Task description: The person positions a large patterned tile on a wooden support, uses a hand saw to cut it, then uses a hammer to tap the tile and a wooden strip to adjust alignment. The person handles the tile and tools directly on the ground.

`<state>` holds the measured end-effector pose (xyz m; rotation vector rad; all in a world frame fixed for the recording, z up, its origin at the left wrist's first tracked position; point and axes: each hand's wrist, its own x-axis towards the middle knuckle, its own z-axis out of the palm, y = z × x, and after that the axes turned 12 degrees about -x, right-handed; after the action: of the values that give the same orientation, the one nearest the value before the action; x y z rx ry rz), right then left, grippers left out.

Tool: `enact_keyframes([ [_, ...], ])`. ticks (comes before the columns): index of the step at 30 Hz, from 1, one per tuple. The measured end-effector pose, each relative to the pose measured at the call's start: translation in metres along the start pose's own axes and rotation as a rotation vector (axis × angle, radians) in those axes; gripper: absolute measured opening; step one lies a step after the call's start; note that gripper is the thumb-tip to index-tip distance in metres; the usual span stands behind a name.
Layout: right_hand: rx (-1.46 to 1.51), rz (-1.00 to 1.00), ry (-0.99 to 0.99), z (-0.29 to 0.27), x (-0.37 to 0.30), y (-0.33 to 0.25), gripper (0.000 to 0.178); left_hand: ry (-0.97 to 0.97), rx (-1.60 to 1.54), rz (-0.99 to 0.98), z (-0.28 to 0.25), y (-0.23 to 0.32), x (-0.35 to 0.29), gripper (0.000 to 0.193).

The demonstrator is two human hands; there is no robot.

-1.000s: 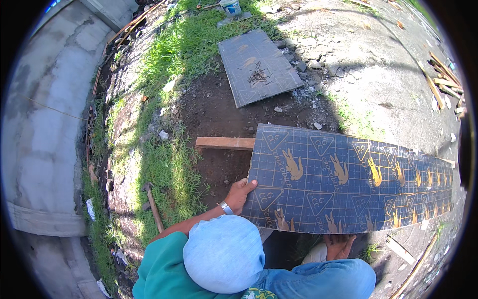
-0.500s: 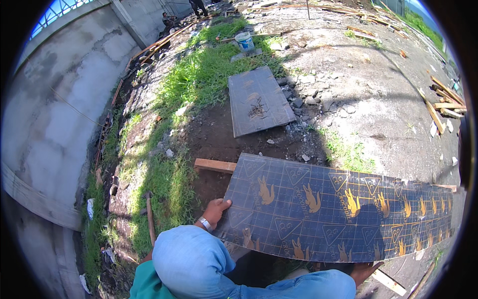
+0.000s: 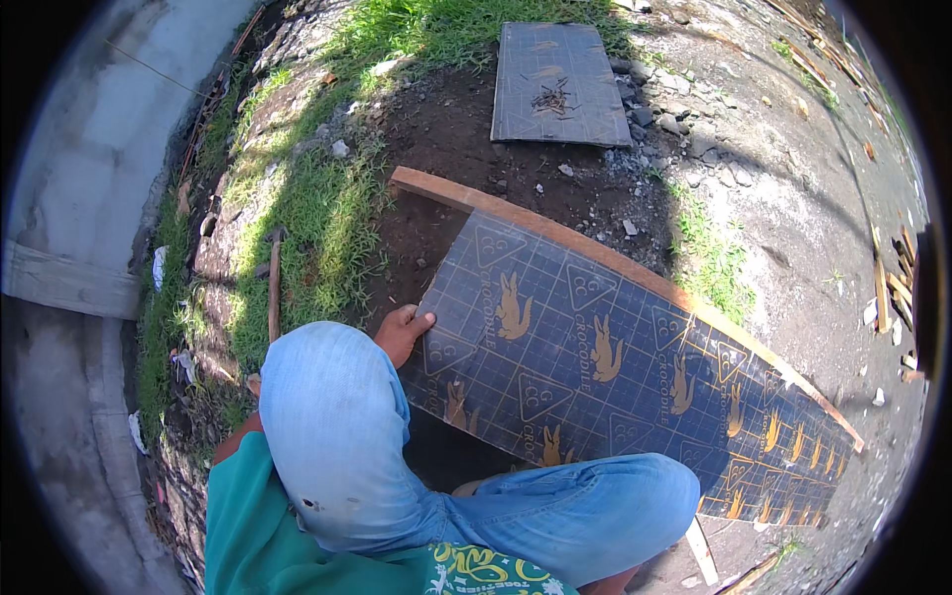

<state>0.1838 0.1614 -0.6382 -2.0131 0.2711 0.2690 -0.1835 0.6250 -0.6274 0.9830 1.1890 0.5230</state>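
A long dark film-faced plywood panel (image 3: 565, 342), printed with gold grid lines and animal figures, lies across in front of my knees. My left hand (image 3: 402, 334) grips its left edge, thumb on top and fingers out of sight below. Along the panel's far edge runs a wooden batten (image 3: 635, 270), whose left end sticks out past the panel's corner. My right hand is hidden behind my bent right leg; only a bit of skin shows at the lower edge.
A smaller grey board (image 3: 562, 94) with a heap of nails or similar thin pieces lies ahead. A wooden-handled hammer (image 3: 275, 288) is on the grass at left, near a concrete wall (image 3: 129, 129). Timber offcuts (image 3: 897, 278) lie far right, rubble (image 3: 684, 124) beyond the panel.
My view has tipped downward. The panel's right end has swung nearer to me, exposing the batten along its far edge. My left hand keeps its hold; my right hand has passed out of sight.
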Motion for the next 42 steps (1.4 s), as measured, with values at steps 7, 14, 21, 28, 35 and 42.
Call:
enact_keyframes([
  [7, -0.212, -0.138, -0.066, 0.062, -0.056, -0.006, 0.065, 0.078, 0.086, 0.115, -0.029, -0.014, 0.026, 0.034],
  [14, -0.474, -0.317, -0.185, 0.146, -0.086, -0.024, 0.066, 0.125, 0.127, 0.196, -0.115, 0.037, 0.084, 0.037],
  [21, -0.660, -0.450, -0.233, 0.214, -0.081, -0.031, 0.067, 0.334, 0.347, 0.187, -0.209, 0.027, 0.135, 0.049],
  [28, -0.751, -0.479, -0.215, 0.237, -0.069, -0.031, 0.068, 0.360, 0.446, 0.297, -0.234, 0.015, 0.147, 0.056],
  [35, -0.790, -0.443, -0.183, 0.261, -0.065, -0.037, 0.070, 0.329, 0.504, 0.290, -0.213, 0.002, 0.159, 0.060],
  [42, -0.786, -0.411, -0.205, 0.269, -0.056, -0.042, 0.071, 0.159, 0.551, 0.132, -0.229, 0.019, 0.166, 0.059],
])
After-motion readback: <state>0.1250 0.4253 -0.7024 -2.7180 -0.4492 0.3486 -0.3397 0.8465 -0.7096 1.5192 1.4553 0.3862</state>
